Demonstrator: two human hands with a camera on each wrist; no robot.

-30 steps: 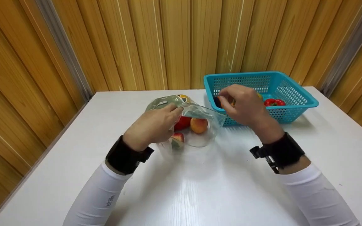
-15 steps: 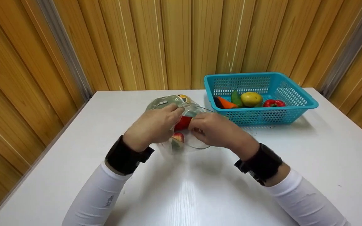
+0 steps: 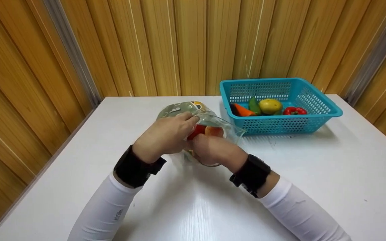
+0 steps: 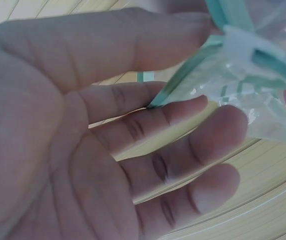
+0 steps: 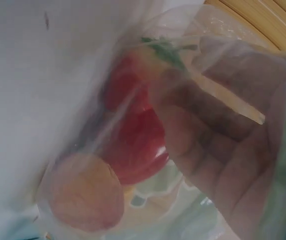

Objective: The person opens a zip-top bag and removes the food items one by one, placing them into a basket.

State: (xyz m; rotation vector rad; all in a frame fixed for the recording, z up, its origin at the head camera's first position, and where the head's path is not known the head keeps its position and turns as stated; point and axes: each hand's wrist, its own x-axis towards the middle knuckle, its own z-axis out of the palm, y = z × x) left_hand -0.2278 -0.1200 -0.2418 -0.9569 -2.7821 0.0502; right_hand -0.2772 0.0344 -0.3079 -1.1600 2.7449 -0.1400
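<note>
A clear zip bag [image 3: 231, 130] with a green cartoon print lies mid-table, its mouth held open towards me. My left hand [image 3: 166, 134] pinches its green-edged rim between thumb and forefinger; the other fingers stretch out loosely [image 4: 183, 170]. My right hand [image 3: 209, 147] is inside the bag. In the right wrist view its thumb and forefinger tips meet a red-and-yellow fruit [image 5: 127, 82] at its green leafy stem; I cannot tell whether they grip it. Below that fruit are a glossy red piece [image 5: 137, 150] and a peach [image 5: 85, 192].
Right of the bag, a turquoise perforated basket [image 3: 280, 125] holds a carrot [image 3: 243, 110], a green pepper [image 3: 254, 106], a yellow mango [image 3: 270, 106], a red bell pepper [image 3: 295, 110] and a dark item at the left end. Wood-panelled wall [image 3: 193, 50] stands behind the white table [image 3: 193, 207].
My right hand has gone from over the basket's left end, leftwards and down, into the bag, past the peach. The left hand keeps its hold on the bag's rim.
</note>
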